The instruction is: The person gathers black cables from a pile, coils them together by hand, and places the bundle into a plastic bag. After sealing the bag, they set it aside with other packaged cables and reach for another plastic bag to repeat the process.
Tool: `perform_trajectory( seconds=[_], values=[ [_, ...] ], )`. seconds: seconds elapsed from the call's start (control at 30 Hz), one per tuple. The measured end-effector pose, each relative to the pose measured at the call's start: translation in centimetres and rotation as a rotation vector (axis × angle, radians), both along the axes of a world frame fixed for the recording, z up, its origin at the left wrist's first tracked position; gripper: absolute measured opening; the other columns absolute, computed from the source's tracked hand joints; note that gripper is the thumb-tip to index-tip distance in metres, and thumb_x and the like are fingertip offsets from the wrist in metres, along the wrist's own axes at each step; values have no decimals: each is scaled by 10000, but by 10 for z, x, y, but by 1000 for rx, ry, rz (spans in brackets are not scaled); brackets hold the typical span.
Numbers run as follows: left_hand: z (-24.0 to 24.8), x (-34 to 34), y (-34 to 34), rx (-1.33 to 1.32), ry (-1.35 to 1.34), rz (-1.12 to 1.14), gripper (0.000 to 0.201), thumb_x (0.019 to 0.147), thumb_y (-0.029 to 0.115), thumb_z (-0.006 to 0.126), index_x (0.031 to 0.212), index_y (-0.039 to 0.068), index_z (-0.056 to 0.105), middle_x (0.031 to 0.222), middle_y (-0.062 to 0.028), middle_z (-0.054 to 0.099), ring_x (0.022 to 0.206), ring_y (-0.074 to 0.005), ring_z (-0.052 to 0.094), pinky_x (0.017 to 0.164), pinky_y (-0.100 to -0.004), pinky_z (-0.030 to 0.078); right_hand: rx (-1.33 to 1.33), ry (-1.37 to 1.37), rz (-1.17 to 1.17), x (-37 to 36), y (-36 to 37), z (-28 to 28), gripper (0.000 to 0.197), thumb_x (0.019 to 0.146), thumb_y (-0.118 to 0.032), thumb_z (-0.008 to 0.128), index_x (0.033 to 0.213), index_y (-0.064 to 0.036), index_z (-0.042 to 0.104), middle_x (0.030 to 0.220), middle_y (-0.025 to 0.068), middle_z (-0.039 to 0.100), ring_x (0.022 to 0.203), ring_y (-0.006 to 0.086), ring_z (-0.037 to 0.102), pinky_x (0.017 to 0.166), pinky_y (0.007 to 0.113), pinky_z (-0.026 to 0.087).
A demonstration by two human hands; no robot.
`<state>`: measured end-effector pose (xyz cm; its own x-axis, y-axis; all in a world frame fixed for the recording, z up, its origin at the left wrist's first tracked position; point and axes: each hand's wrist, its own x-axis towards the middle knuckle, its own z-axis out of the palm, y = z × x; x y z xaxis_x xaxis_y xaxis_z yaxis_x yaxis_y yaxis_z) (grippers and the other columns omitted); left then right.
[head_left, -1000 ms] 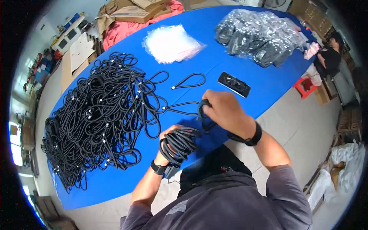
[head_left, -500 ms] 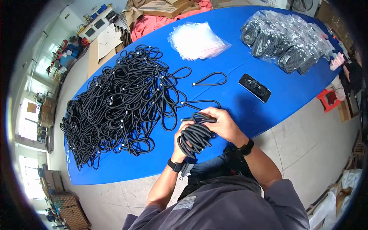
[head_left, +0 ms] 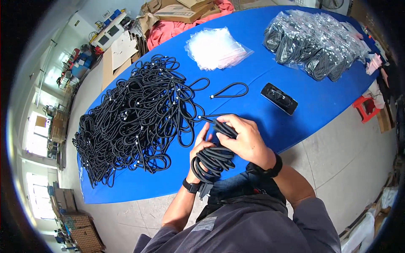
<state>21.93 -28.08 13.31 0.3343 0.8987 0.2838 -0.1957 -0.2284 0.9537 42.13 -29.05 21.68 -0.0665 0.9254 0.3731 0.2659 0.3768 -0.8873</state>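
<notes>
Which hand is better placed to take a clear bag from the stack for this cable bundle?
Probably the right hand. It lies on top of the coiled cable bundle, on the side nearer the stack of clear bags. The left hand is underneath, cradling the coil, so it should keep holding.

Coiled cable (head_left: 213,158) matt black rubber (smooth); table cover (head_left: 253,76) blue cloth; bags (head_left: 215,48) glossy plastic.

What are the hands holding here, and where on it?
Both hold one coiled black cable: the left hand supports the loops from behind, and the right hand clamps the coil's top.
</notes>
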Motion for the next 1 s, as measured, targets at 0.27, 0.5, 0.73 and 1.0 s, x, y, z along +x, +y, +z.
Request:
perform_trajectory(
  seconds=[0.27,0.5,0.73,1.0],
  values=[
    [1,-2,0,-5,6,-32,59,885,-25,656,935,-3,676,1542,-232,402,1385,-305,466,1148,-418,392,-154,-162,-55,12,-5,-1,439,797,-72,732,1208,-17,586,921,193,678,801,359,685,737,410,539],
    [7,14,2,-95,19,-167,47,886,-16,658,923,8,673,1540,-238,405,1412,-324,435,1171,-428,360,-14,-337,22,38,-13,11,377,812,-67,696,1171,0,603,924,207,680,819,366,681,724,421,533],
    [-33,12,11,-381,-151,-112,162,891,162,711,931,10,676,1488,-231,477,1349,-299,508,1113,-407,423,-342,-327,100,35,-9,27,322,871,-102,679,1167,19,643,1009,204,706,851,252,715,752,351,539],
    [-20,14,5,-74,142,-182,244,954,250,666,1043,24,638,1130,-80,668,1007,-165,635,878,-323,540,-410,273,304,26,0,3,287,957,-73,625,1203,75,622,1005,65,710,887,100,651,781,261,534]
  ],
)
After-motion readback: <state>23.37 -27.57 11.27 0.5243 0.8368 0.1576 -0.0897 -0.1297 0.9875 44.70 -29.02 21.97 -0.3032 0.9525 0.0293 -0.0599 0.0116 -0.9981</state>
